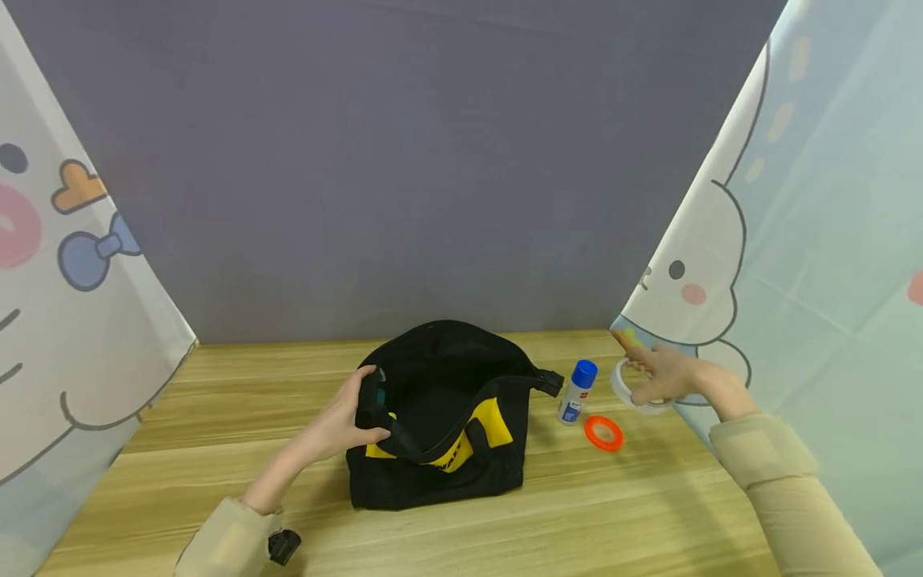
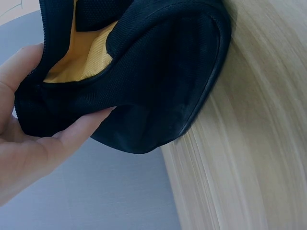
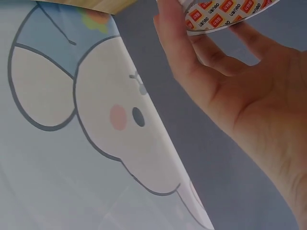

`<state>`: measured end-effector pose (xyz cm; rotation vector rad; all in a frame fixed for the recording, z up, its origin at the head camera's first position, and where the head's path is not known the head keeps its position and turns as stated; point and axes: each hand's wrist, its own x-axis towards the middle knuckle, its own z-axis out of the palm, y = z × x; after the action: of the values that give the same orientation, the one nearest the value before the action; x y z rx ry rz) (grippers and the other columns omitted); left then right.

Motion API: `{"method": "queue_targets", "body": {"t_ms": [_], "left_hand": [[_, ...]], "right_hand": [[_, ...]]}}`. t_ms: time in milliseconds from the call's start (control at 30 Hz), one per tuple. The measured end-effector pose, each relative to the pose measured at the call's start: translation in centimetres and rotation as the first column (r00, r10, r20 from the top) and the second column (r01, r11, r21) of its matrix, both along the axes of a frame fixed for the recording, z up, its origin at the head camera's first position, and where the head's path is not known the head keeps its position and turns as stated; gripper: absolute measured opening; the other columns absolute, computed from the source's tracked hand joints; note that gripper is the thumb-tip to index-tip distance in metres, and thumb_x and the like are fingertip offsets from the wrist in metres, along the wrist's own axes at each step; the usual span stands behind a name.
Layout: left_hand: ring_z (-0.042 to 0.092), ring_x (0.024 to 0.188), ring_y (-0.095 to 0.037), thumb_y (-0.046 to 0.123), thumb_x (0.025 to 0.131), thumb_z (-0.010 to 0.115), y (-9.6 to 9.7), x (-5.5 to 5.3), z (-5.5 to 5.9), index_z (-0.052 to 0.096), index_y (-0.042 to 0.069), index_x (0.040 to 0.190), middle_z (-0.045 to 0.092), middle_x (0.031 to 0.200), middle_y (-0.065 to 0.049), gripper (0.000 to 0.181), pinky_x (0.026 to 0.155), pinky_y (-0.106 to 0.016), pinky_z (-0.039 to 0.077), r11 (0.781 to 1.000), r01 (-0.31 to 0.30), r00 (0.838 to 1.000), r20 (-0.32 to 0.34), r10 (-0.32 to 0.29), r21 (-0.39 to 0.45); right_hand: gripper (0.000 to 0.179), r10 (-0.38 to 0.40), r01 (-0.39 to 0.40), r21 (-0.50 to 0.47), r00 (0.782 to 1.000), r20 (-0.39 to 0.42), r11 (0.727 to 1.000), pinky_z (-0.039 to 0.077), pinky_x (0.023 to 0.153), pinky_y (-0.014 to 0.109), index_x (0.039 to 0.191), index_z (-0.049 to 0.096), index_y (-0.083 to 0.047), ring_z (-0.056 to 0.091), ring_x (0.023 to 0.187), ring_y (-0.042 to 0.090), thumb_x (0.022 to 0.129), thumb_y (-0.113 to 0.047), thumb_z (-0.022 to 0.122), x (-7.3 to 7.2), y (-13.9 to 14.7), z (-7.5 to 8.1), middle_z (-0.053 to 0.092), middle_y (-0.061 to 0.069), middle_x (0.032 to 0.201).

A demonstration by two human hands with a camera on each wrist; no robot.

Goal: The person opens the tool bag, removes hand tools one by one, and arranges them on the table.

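A black bag with yellow patches (image 1: 447, 490) stands on the table, its wide mouth gaping upward. My left hand (image 1: 339, 425) grips the left end of the bag's rim, the thumb on the near side and fingers over the far side. In the left wrist view, a yellow panel (image 2: 91, 57) shows beside the gripped black fabric. Right of the bag, my right hand (image 1: 669, 375) holds a roll of white tape (image 1: 620, 386) by its ring. Red and white print lines the tape's core (image 3: 223, 14) in the right wrist view. The bag's contents are mostly hidden.
A glue stick with a blue cap (image 1: 577, 393) stands upright just right of the bag. In front of it lies an orange-red ring (image 1: 604, 433). A grey backdrop (image 1: 404, 176) closes the table's far edge, and cartoon-printed curtains (image 1: 815, 264) hang at both sides.
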<state>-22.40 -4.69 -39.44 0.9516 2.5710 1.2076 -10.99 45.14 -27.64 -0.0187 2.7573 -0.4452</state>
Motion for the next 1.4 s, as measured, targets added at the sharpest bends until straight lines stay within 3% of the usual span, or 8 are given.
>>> {"method": "queue_targets", "body": {"t_ms": [167,400,700,933,1133,1400], "left_hand": [[0.025,0.144,-0.052,0.026,0.082,0.081,0.1,0.0,0.0,0.013,0.003,0.154,0.016,0.159,-0.032,0.102,0.111,-0.068,0.03,1.0,0.003,1.0,0.007,-0.003,-0.002],[0.025,0.144,-0.052,0.026,0.082,0.081,0.2,0.0,-0.1,0.013,0.002,0.154,0.016,0.158,-0.032,0.102,0.111,-0.068,0.03,1.0,0.002,1.0,0.006,-0.002,-0.001],[0.025,0.145,-0.052,0.025,0.082,0.081,0.3,0.0,-0.2,0.014,0.001,0.154,0.017,0.159,-0.032,0.101,0.112,-0.068,0.029,1.0,-0.002,1.0,0.002,0.002,0.001],[0.025,0.144,-0.052,0.025,0.082,0.08,0.3,0.1,-0.1,0.014,0.001,0.154,0.017,0.159,-0.032,0.101,0.111,-0.068,0.03,1.0,-0.001,1.0,-0.004,0.001,0.002],[0.028,0.143,-0.051,0.025,0.082,0.081,0.3,0.1,-0.1,0.014,0.001,0.154,0.018,0.158,-0.032,0.101,0.111,-0.067,0.031,1.0,-0.008,1.0,-0.013,0.008,-0.003],[0.027,0.144,-0.051,0.025,0.082,0.08,0.4,0.0,0.0,0.013,0.002,0.154,0.017,0.159,-0.031,0.101,0.112,-0.068,0.029,1.0,-0.007,1.0,0.012,0.007,-0.008]], "right_hand": [[0.111,-0.044,0.044,0.026,0.999,0.002,0.999,0.04,0.047,0.027,0.16,0.001,-0.013,0.034,0.048,0.011,0.073,-0.02,0.068,0.2,0.7,-0.8,0.048,0.039,0.137],[0.092,-0.119,0.118,0.031,0.992,0.042,0.993,0.04,0.05,0.027,0.151,0.029,0.002,0.042,0.055,0.013,0.073,-0.024,0.069,0.6,1.3,-2.2,0.037,0.041,0.13],[0.087,-0.135,0.135,0.017,0.99,0.046,0.991,0.039,0.048,0.026,0.148,0.034,0.002,0.047,0.054,0.015,0.072,-0.022,0.069,1.0,2.6,-4.5,0.037,0.044,0.131],[0.081,-0.144,0.143,0.019,0.988,0.056,0.99,0.034,0.044,0.022,0.144,0.039,0.001,0.045,0.05,0.013,0.072,-0.022,0.069,1.4,3.6,-6.3,0.054,0.027,0.114],[0.08,-0.178,0.177,0.023,0.98,0.087,0.984,0.039,0.046,0.024,0.144,0.039,-0.002,0.046,0.054,0.014,0.072,-0.023,0.068,1.7,4.3,-7.6,0.057,0.018,0.101],[0.085,-0.225,0.23,-0.021,0.966,0.124,0.973,0.04,0.049,0.026,0.148,0.031,0.004,0.041,0.055,0.014,0.073,-0.021,0.064,2.1,4.9,-9.2,0.058,0.022,0.11]]}}
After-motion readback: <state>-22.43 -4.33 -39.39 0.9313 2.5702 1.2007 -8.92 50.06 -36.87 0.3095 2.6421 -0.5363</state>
